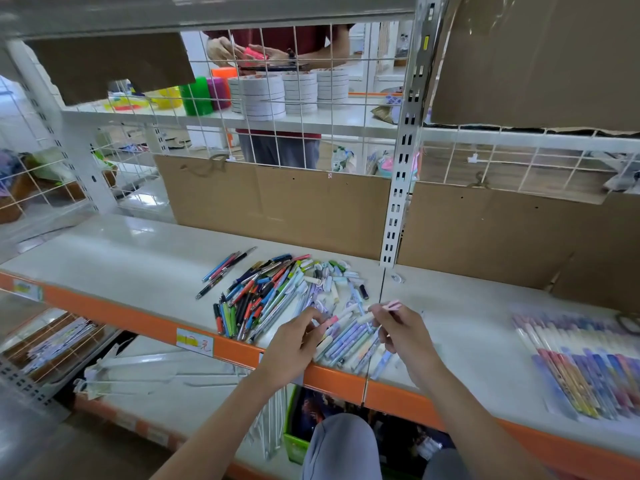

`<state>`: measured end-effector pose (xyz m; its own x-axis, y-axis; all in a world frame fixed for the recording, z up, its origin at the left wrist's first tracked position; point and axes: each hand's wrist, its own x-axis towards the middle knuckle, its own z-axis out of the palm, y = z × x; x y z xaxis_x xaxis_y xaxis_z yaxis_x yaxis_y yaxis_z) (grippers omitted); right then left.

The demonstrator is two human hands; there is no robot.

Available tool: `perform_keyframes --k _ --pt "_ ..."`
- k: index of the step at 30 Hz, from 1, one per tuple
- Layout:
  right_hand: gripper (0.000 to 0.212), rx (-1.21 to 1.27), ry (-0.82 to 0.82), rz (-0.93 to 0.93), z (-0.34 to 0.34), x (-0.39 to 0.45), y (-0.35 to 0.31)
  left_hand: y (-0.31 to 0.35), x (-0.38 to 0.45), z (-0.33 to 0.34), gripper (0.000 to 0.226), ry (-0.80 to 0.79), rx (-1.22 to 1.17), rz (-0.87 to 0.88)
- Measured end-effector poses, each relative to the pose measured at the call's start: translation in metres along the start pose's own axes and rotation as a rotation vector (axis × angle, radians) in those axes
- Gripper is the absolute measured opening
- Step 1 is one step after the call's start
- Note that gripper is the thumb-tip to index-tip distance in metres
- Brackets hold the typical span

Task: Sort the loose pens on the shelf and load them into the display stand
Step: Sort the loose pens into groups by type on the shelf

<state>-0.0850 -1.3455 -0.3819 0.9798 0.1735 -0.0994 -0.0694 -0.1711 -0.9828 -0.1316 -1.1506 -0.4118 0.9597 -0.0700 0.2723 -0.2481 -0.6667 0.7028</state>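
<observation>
A white shelf (138,258) with an orange front edge carries a pile of loose pens (277,299) at its middle. Packaged pens (575,362) lie to the right, four pens (225,270) just left of the pile. The left hand (294,344) reaches into the pile's near edge, fingers curled on a pastel pen (329,322). The right hand (401,329) pinches a pink pen (391,305) above the shelf.
</observation>
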Motion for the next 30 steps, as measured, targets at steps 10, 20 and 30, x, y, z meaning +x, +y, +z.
perform_keyframes --k 10,20,30 --pt "0.016 0.222 0.002 -0.043 -0.018 0.0 -0.024 0.011 -0.002 0.002 0.005 0.025 -0.15 -0.032" --pt "0.018 0.217 -0.183 0.013 -0.011 -0.006 -0.021 0.026 0.004 0.008 0.029 -0.041 -0.165 -0.069" --pt "0.028 0.317 0.163 -0.088 0.014 -0.008 -0.024 0.055 0.018 0.027 0.022 0.147 -0.041 -0.089"
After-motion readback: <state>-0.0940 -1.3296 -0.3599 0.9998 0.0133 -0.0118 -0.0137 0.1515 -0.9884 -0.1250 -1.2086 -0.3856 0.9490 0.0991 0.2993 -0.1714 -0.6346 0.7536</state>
